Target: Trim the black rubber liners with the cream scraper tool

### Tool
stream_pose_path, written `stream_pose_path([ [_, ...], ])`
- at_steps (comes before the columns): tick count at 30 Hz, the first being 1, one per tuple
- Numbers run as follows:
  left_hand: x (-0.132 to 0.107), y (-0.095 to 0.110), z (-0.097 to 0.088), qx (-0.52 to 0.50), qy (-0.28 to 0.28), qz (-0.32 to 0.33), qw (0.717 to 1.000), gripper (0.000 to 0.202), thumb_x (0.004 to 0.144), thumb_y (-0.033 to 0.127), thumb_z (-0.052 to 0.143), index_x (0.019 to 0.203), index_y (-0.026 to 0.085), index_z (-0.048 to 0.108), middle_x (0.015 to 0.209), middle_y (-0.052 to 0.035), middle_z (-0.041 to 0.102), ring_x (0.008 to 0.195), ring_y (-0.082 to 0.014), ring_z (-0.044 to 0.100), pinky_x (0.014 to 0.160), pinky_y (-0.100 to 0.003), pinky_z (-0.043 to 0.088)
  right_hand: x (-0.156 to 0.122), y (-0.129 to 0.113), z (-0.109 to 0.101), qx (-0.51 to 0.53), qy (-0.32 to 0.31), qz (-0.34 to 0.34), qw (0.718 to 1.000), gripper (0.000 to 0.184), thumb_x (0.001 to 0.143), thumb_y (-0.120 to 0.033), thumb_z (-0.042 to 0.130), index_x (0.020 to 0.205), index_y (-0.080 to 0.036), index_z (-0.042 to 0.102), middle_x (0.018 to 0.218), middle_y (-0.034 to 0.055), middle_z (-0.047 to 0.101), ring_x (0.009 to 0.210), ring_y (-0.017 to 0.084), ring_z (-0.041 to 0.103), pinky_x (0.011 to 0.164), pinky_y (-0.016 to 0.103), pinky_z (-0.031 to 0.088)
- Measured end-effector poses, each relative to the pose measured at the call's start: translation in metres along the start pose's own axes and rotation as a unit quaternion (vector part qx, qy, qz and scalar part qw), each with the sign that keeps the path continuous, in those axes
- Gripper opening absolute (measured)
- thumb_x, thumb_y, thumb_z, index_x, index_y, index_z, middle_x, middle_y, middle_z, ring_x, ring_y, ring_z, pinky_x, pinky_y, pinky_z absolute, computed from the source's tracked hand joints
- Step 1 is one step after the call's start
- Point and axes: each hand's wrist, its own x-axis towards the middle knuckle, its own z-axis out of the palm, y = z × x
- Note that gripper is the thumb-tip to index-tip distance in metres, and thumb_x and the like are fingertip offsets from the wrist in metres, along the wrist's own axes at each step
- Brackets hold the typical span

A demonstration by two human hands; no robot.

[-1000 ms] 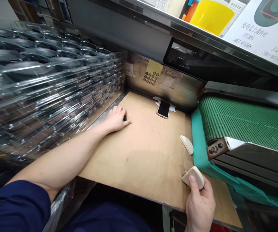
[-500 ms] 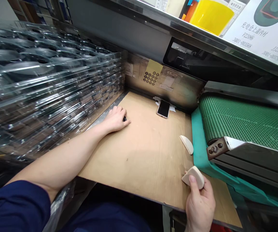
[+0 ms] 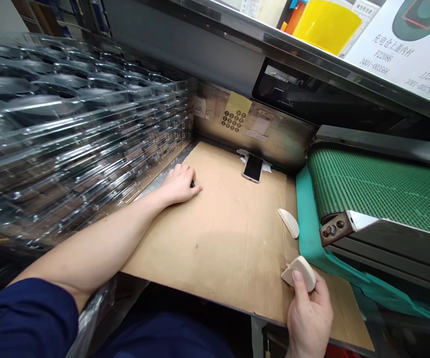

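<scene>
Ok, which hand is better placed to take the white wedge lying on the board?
Probably the right hand: it is nearer that white wedge, though holding another wedge. The left hand lies farther off, across the board, over a small dark object.

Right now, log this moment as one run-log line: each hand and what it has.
left hand: resting on tan board, over small black object | right hand: holding white rounded wedge

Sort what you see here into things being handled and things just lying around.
Being handled:
white wedge-shaped piece in the right hand
small dark object under the left hand
second white piece on the board

Lying around:
smartphone
stacked clear plastic trays
green conveyor belt
</scene>
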Motion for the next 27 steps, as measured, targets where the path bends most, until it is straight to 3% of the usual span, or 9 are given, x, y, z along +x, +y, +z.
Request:
stream_pose_path([
  [10,0.0006,0.0007,0.0006,0.004,0.0,-0.009,1.0,0.035,0.086,0.056,0.056,0.095,0.022,0.057,0.112,-0.0142,0.06,0.114,-0.0344,0.051,0.095,-0.049,0.044,0.0016,0.0019,0.0011,0.007,0.009,-0.002,1.0,0.055,0.078,-0.061,0.077,0.111,-0.018,0.07,0.102,0.006,0.075,0.095,0.024,0.068,0.099,0.047,0.052],
  [15,0.0013,0.0,0.0012,0.006,-0.007,-0.009,1.0,0.035,0.087,0.056,0.055,0.094,0.022,0.058,0.115,-0.0145,0.059,0.116,-0.0351,0.05,0.096,-0.049,0.044,0.002,0.0025,0.0007,0.009,0.006,-0.003,1.0,0.053,0.078,-0.059,0.078,0.111,-0.018,0.07,0.103,0.0061,0.075,0.098,0.025,0.066,0.106,0.051,0.046],
  [27,0.0014,0.001,-0.0005,0.014,-0.014,-0.002,1.0,0.032,0.092,0.05,0.047,0.09,0.021,0.062,0.115,-0.0159,0.059,0.115,-0.0355,0.049,0.097,-0.051,0.043,0.0009,0.0024,0.001,0.029,0.005,0.008,1.0,0.05,0.077,-0.057,0.079,0.11,-0.02,0.07,0.103,0.0046,0.075,0.098,0.024,0.066,0.105,0.047,0.046],
])
